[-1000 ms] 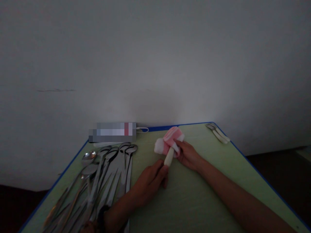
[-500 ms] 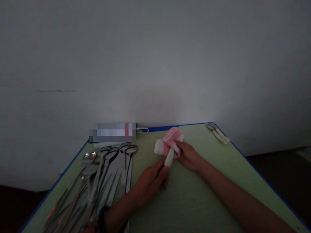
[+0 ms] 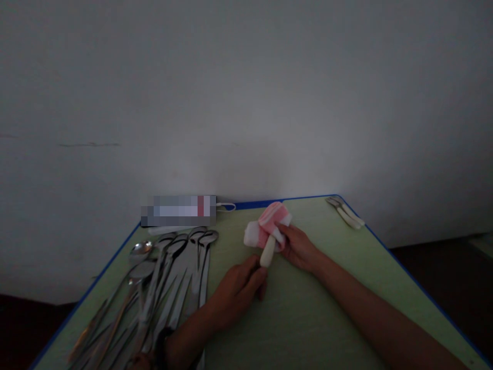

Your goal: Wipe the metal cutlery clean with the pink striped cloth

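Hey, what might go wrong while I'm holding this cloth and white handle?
The cloth hides what lies beyond the white handle; any sharp part there might nick your right hand. Your left forearm overlaps the crowded cutlery in this view, so lowering it may nudge pieces.

Layout of the table (image 3: 319, 308), seen before a wall (image 3: 246, 103). At left, spoons (image 3: 208, 237) and other cutlery (image 3: 177, 300) lie overlapping, several bowls toward the wall. Behind them, at the far left corner, is a pixelated object (image 3: 181, 210), a cord loop (image 3: 234, 206) at its right. Right of the spoons, a cloth (image 3: 253, 234) lies around the far part of a handle (image 3: 267, 252); the left hand (image 3: 242, 285) is at the handle's near end, the right hand (image 3: 300, 247) at the cloth's right side. Two utensils (image 3: 348, 217) lie at the far right corner.
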A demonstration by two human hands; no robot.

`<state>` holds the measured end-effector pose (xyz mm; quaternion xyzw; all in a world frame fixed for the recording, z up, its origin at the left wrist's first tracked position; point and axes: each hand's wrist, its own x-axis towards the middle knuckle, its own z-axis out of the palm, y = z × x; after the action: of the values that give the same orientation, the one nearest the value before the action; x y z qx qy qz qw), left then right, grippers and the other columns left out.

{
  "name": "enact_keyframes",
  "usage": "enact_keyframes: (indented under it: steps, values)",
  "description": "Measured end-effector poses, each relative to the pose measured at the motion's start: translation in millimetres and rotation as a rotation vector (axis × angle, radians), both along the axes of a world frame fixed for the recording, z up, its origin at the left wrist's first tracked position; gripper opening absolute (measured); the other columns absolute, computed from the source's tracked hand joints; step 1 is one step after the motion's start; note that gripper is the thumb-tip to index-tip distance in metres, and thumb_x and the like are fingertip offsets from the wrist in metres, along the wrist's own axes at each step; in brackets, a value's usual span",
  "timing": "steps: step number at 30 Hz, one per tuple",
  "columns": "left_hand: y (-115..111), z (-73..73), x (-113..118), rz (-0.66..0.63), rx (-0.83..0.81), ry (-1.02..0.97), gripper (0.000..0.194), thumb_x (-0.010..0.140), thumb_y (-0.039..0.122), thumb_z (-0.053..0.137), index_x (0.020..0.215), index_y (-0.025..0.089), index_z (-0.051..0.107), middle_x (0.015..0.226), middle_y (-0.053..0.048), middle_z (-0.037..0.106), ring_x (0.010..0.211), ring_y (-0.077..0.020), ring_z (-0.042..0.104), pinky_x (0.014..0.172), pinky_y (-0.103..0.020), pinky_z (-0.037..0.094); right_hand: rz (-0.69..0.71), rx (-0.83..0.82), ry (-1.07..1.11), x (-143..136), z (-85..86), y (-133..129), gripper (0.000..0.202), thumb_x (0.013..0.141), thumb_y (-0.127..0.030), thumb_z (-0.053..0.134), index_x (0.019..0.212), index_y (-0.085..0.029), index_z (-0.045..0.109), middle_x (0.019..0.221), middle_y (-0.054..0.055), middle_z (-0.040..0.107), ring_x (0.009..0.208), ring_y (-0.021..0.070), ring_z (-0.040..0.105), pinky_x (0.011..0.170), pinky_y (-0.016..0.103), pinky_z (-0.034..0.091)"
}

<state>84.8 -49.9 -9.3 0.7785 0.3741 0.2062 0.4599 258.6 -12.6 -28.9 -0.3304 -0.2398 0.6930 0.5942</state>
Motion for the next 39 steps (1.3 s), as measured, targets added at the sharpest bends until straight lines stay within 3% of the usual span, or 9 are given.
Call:
enact_keyframes:
  steps: [39]
  values:
    - [2.9, 1.2, 0.0, -0.039, -0.043, 0.013, 0.022, 0.091, 0.026, 0.032, 0.076, 0.018, 0.046, 0.06, 0.005, 0.05, 0.056, -0.0103, 0.047, 0.059, -0.022, 0.035, 0.008, -0.006, -0.034, -2.9, 5.3, -3.5, 0.02, 0.065, -0.028, 0.069, 0.073, -0.013, 0.058, 0.056, -0.003, 0.057, 0.049, 0.0065, 0.049, 0.046, 0.018, 0.039]
